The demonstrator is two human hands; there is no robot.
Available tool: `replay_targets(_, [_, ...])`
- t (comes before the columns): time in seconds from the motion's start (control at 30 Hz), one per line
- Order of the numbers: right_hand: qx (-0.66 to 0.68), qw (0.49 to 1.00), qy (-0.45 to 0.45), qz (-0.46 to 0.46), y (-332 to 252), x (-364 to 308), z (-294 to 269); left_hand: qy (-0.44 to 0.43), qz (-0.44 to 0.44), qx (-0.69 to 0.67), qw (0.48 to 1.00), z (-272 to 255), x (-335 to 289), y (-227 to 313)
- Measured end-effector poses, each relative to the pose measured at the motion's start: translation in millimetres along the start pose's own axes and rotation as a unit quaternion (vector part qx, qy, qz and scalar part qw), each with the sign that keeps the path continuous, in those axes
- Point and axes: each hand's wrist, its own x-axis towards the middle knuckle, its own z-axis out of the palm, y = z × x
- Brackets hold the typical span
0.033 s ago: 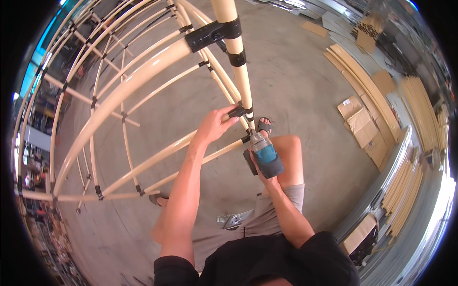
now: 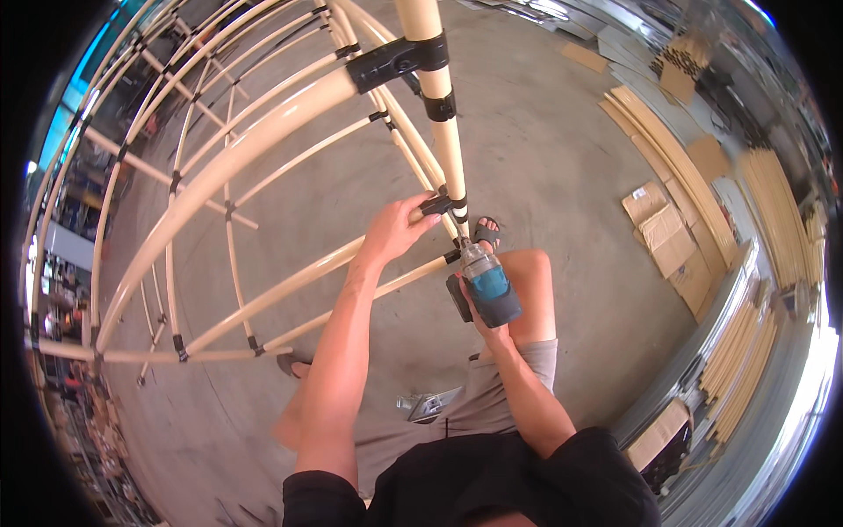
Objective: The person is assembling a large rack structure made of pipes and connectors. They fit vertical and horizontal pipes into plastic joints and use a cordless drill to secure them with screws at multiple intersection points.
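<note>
A cordless impact driver (image 2: 488, 283) with a teal and grey body is held in my right hand (image 2: 490, 334). Its nose points at the foot of an upright beige pipe (image 2: 446, 145), though the exact contact at the bit is too small to make out. My left hand (image 2: 395, 230) is closed round a black pipe joint (image 2: 433, 207), where a slanting beige pipe (image 2: 294, 292) meets that upright. Higher up, a larger black joint (image 2: 386, 68) ties a thick curved pipe (image 2: 237, 140) to the same upright.
The beige pipe frame with black joints stretches away to my left. On the right, flattened cardboard (image 2: 663, 224) lies by bundled beige pipes (image 2: 777, 206) and grey metal lengths (image 2: 694, 342). A small flat packet (image 2: 435, 404) rests on the floor below me, near my knees.
</note>
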Motion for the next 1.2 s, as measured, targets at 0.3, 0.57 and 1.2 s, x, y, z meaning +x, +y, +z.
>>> replay_targets(0.3, [0.086,0.996,-0.002,-0.028,-19.0,-31.8,-22.7,0.095,-0.013,0.205,0.974,-14.7,-35.1,-5.4])
replay_targets(0.57, [0.331,0.93,0.092,0.133,-113.0,-18.6,-128.6,0.193,-0.128,0.405,0.885,-51.8,-119.0,-72.9])
replay_targets(1.2, [0.07,0.919,0.308,0.235,323.4,-9.0,-218.3,0.261,-0.202,0.411,0.85,-41.8,-109.6,-85.6])
